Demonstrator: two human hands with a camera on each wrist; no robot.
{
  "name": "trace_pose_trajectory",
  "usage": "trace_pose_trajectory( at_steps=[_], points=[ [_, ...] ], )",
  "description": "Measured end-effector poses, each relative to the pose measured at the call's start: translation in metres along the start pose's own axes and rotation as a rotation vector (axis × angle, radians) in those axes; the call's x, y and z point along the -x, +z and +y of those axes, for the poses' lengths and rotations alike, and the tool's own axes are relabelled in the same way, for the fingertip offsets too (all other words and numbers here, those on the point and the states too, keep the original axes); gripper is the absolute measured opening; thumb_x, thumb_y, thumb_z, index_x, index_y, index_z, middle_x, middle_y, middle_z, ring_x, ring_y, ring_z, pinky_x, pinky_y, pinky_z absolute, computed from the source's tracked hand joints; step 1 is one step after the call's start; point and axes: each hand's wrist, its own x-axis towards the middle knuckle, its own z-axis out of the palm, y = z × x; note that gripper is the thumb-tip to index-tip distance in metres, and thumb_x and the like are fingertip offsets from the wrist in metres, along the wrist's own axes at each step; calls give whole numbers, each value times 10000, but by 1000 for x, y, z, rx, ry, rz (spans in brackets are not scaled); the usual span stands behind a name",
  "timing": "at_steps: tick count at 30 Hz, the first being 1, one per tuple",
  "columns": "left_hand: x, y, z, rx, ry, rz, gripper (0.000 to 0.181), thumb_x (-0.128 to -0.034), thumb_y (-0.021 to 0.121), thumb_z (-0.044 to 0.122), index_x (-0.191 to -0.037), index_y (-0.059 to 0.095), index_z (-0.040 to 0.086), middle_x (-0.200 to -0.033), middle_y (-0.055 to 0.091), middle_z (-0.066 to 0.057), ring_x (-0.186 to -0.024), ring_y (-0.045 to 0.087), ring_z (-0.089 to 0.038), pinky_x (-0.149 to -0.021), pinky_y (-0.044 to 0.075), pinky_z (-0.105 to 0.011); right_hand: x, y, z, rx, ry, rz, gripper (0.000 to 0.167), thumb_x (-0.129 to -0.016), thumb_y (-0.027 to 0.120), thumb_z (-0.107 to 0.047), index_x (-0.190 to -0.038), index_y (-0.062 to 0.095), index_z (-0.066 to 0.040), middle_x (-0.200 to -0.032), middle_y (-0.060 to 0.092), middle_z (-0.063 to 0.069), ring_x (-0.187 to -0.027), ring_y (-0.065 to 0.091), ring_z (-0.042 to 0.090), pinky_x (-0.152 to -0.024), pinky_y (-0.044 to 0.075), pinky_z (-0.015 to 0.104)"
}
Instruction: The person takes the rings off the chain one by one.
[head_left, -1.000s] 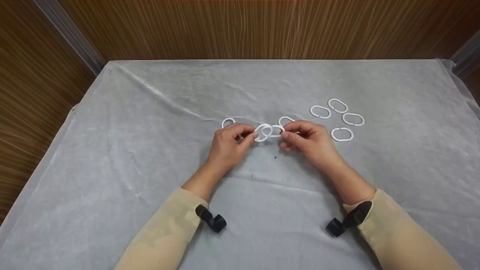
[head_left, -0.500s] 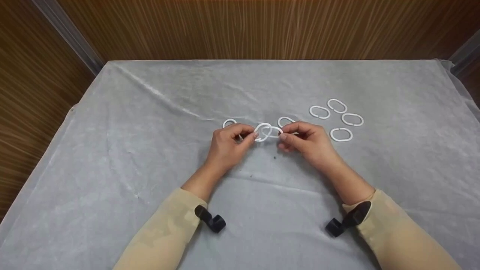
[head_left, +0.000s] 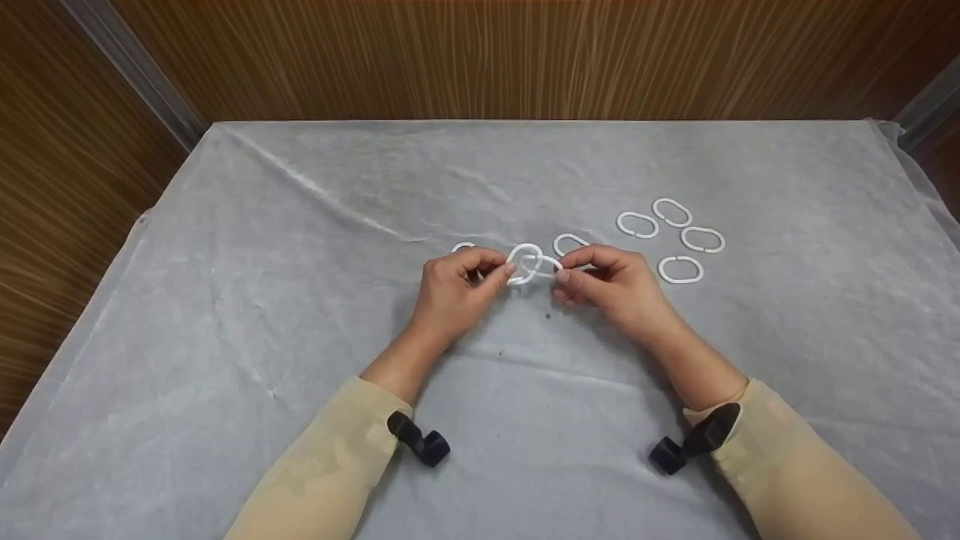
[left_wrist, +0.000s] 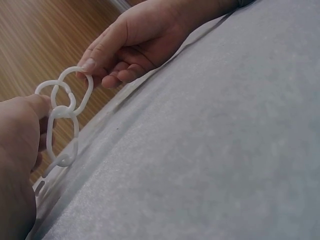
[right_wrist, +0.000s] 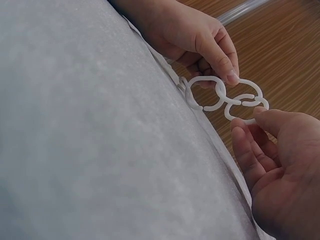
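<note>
My left hand (head_left: 459,292) pinches a white oval ring (head_left: 525,246) between thumb and fingertips. A second white ring (head_left: 553,262), held by the thumb and index finger of my right hand (head_left: 619,289), overlaps it and looks hooked through it. In the left wrist view another ring (left_wrist: 76,140) hangs from the left hand's ring, with a further link (left_wrist: 49,169) at its lower end. The right wrist view shows a small gap in the hanging ring (right_wrist: 189,95). Part of a ring (head_left: 463,246) shows behind the left hand in the head view.
Behind the right fingers, a loose ring (head_left: 568,241) lies partly hidden on the grey cloth (head_left: 337,315). Several white rings (head_left: 681,280) lie to the right of the right hand. A wood-patterned panel (head_left: 510,60) stands behind the table.
The right hand has shifted slightly left with its ring, which now overlaps the left hand's ring further. The ring part behind the left hand has moved a little right and shows less.
</note>
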Motion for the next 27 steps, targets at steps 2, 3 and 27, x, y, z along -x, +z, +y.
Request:
trace_pose_trajectory(
  at_steps=[2,3,27],
  points=[
    [0,0,1,13,-10,-1,75,-926,835,91,-902,801,29,-806,757,-8,-692,634,-114,-661,536,-280,0,0,0,8,-2,-2,182,-942,737,94,-1088,675,183,-840,746,106,-725,747,153,-669,613,279],
    [0,0,1,18,-14,-1,74,-927,834,91,-904,802,28,-808,758,-8,-691,633,-114,-662,536,-279,0,0,0,14,-4,-3,188,-941,739,91,-1090,673,186,-839,746,111,-725,747,154,-670,612,278],
    [0,-1,0,51,-65,6,67,-925,831,94,-898,806,38,-759,741,16,-660,606,-99,-646,500,-235,0,0,2,98,-75,-37,121,-911,768,96,-1023,735,123,-792,744,106,-699,705,124,-661,590,265]
  ],
)
